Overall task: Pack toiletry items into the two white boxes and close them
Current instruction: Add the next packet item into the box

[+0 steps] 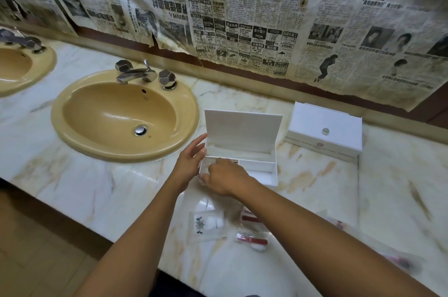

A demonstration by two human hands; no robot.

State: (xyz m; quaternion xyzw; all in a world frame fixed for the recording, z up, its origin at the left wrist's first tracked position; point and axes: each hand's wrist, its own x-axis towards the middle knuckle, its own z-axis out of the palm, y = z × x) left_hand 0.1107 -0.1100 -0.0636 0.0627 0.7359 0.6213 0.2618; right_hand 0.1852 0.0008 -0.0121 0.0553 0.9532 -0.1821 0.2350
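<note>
While left hand [190, 160] steadies open box [244, 141], right hand [224, 179] reaches inside

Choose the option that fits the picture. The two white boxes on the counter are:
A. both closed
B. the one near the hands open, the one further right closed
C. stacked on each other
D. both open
B: the box near the hands has its lid raised, while the other box sits apart with its lid down.
</note>
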